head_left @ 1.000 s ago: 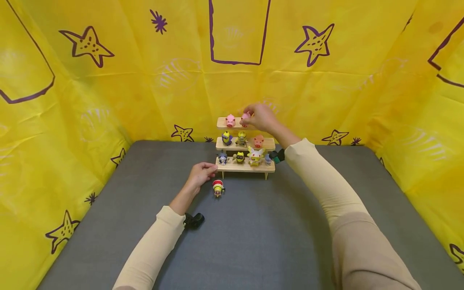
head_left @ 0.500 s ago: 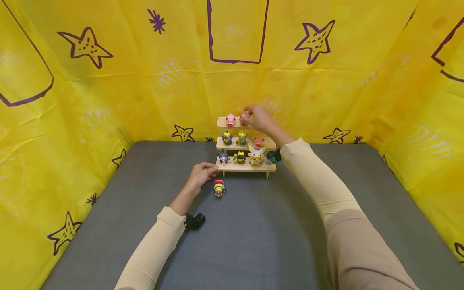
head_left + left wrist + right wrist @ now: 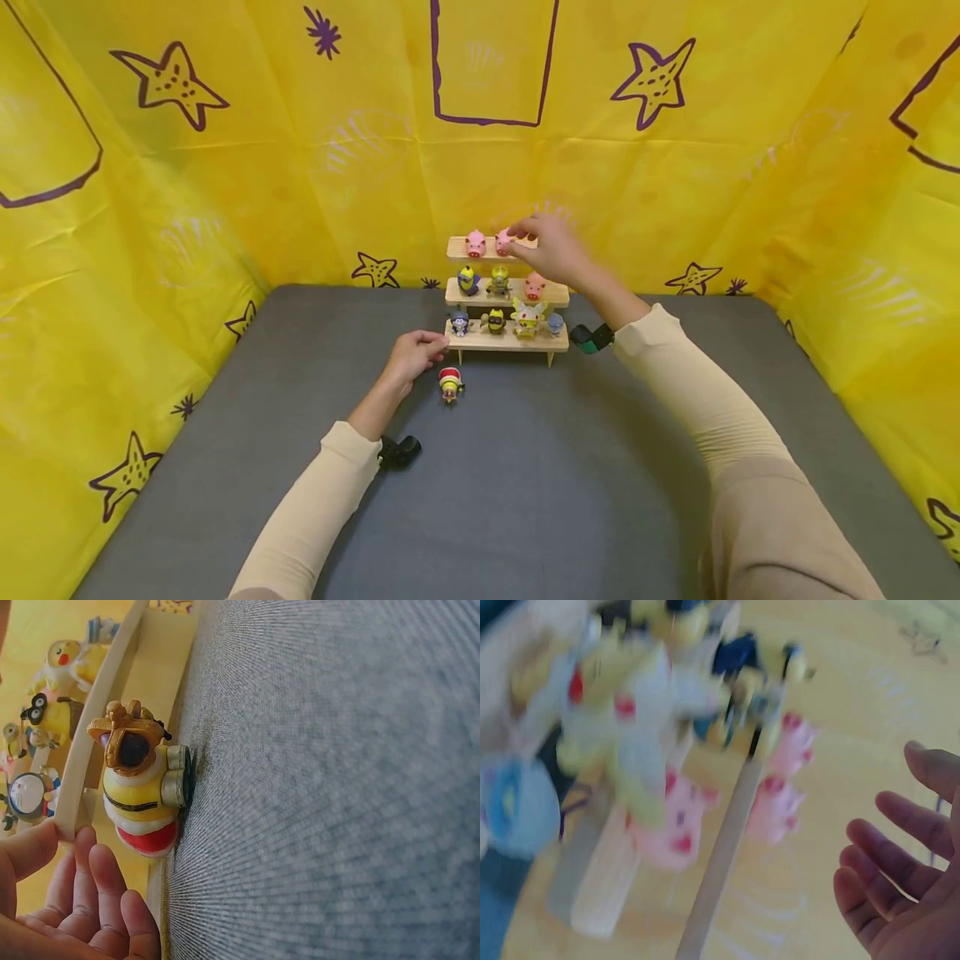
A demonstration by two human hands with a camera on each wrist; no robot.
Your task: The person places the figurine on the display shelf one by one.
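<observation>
A three-tier wooden display stand (image 3: 501, 343) bears small toy figures. My left hand (image 3: 411, 360) pinches the left end of its lowest tier between thumb and fingers. In front of that end a yellow minion figure (image 3: 139, 784) with a red-and-white part lies on the cloth. My right hand (image 3: 553, 248) is beside the top tier, fingers spread and holding nothing. Two pink pig figures (image 3: 476, 244) sit on that tier, the right-hand pig (image 3: 775, 811) nearest the hand. The right wrist view is blurred.
On the middle tier stand two minion figures (image 3: 468, 282) and another pig (image 3: 534, 286). Several figures line the lowest tier, among them a white-and-yellow horned one (image 3: 528, 320). A grey cloth (image 3: 525, 467) covers the table, and yellow fabric (image 3: 300, 200) walls the back and sides.
My right hand has let go of the right-hand pig on the top tier and drawn back to the right. My left hand keeps its hold on the stand.
</observation>
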